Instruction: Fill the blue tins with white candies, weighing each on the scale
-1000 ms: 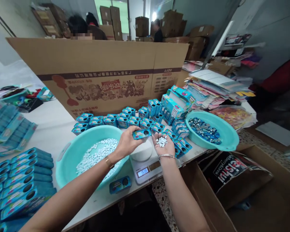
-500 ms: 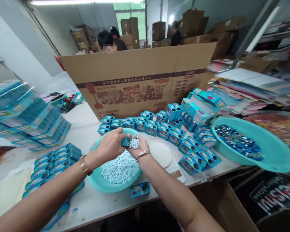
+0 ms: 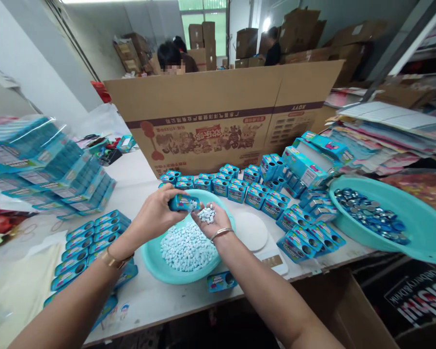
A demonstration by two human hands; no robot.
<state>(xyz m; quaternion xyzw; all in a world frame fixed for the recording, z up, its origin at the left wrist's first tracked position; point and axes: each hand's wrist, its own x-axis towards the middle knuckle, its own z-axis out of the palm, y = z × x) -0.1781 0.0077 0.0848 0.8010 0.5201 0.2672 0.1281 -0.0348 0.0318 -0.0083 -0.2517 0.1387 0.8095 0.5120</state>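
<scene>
Over a turquoise basin (image 3: 149, 265) heaped with small pale candies (image 3: 187, 249), both hands are close together. My left hand (image 3: 156, 211) grips a small blue candy box (image 3: 181, 202) on its side, its opening pointing at my right palm. White pieces show at that opening. Cupped palm up, my right hand (image 3: 220, 224) holds a small pile of candies (image 3: 206, 214) right beside the box. Another blue box (image 3: 221, 281) lies near the table edge, below the basin. A white kitchen scale (image 3: 252, 231) stands to the right of the basin.
Rows of blue boxes (image 3: 236, 191) curve behind the basin. More boxes (image 3: 89, 240) and wrapped stacks (image 3: 39, 165) stand left. At right sits a basin (image 3: 417, 237) of shiny blue lids (image 3: 370, 213). A large carton (image 3: 218, 97) blocks the back; people are beyond it.
My left hand has drawn back leftward and turned, so the box's printed side now shows. The right hand stays cupped with candies. The whole view has shifted a little.
</scene>
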